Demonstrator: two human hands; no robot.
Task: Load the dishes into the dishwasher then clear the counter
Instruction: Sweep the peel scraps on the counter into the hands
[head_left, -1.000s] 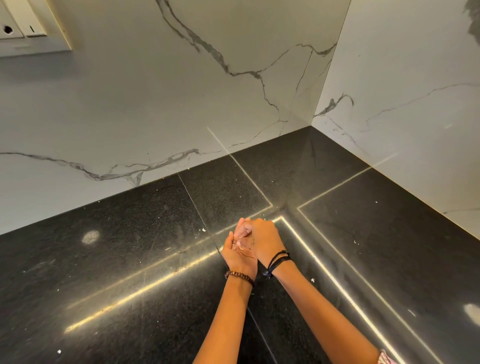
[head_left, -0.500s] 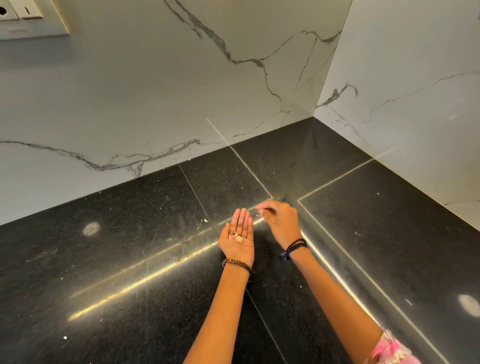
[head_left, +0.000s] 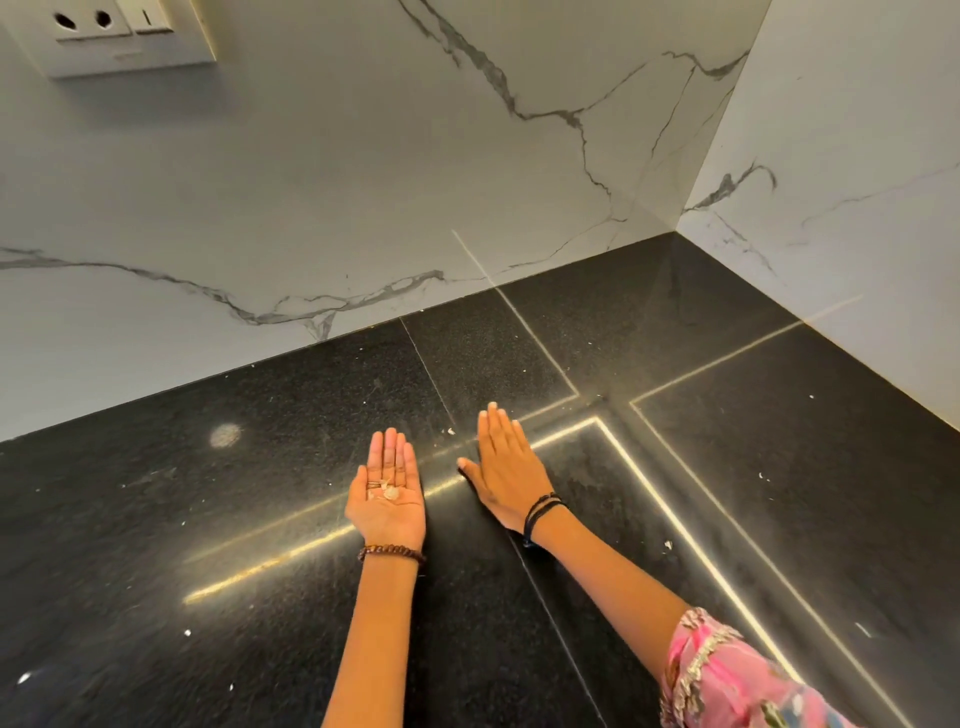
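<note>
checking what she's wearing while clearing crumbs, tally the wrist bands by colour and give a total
brown beaded band, wrist of the left hand: 1
black cord bands, wrist of the right hand: 2, as far as the strands can be told apart
total: 3

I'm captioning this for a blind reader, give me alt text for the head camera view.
A left hand held palm up carries a few crumbs, while the right hand lies flat, palm down, on a black counter dotted with pale specks. White marble-look walls meet in a corner behind, with a socket at upper left.
</note>
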